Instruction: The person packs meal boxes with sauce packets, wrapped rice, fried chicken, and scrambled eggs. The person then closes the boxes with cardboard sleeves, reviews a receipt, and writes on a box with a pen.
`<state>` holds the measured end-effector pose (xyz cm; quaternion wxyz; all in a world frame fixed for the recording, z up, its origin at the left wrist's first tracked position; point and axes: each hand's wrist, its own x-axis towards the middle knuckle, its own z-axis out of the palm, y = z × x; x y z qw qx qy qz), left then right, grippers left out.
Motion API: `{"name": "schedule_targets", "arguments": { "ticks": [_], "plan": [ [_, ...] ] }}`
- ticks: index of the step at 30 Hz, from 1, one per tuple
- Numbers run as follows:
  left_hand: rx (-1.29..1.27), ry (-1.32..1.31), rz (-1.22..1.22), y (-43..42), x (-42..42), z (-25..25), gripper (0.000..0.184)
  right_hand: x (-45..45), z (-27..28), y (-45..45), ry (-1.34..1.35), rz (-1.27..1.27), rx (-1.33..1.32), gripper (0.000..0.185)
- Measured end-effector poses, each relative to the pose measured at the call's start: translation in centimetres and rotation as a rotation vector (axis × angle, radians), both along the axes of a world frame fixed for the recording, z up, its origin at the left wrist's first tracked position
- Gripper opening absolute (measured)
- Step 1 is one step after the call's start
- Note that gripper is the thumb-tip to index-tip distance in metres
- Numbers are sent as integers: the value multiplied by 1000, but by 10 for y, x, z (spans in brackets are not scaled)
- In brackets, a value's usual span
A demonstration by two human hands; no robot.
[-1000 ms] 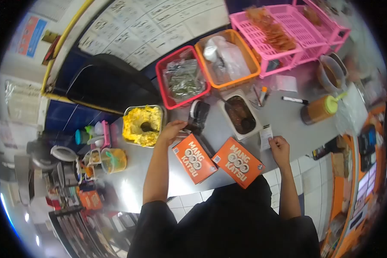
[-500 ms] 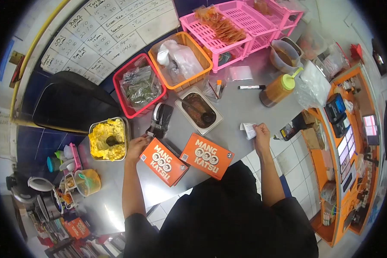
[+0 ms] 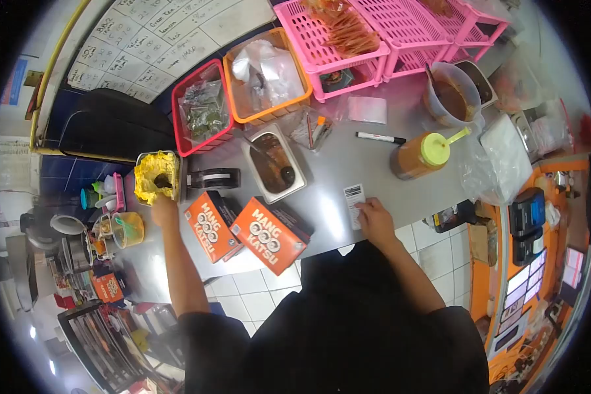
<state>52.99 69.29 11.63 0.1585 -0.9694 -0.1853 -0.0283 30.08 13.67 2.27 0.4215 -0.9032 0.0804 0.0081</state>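
My left hand [image 3: 165,209] is closed just below the metal tray of yellow food [image 3: 152,172]; whatever its fingers hold, if anything, is too small to make out. With my right hand [image 3: 373,217] I pinch a small printed paper slip [image 3: 354,200] above the metal counter. Two orange "Mang Katsu" boxes, one on the left [image 3: 210,230] and one on the right [image 3: 269,236], lie between my hands. Behind them sits a black tape dispenser [image 3: 214,178]. A metal container of dark sauce [image 3: 274,164] with a ladle stands to its right.
Red [image 3: 203,108] and orange [image 3: 267,79] baskets hold plastic packs at the back, beside pink racks [image 3: 400,33]. A marker [image 3: 379,138], a sauce bottle [image 3: 420,157] and a bowl of sauce [image 3: 452,95] stand right. A tub [image 3: 128,230] stands far left.
My left hand has left the tape dispenser and moved left to the yellow food tray. The dispenser now lies turned sideways. My right hand still holds the slip, now flatter, and the view has shifted.
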Motion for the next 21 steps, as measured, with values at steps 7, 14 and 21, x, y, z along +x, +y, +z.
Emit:
{"name": "schedule_targets", "arguments": {
  "ticks": [7,14,21],
  "plan": [
    [-1331,-172,-158,-263,-161,108,21,12,-3,-31,112,188,279,31],
    [-1918,-156,-81,-433,-236,-29,91,17,30,-26,62,-54,980,23],
    [-2083,-31,153,-442,-247,-42,93,28,27,-44,121,-64,864,19]
  ]
}}
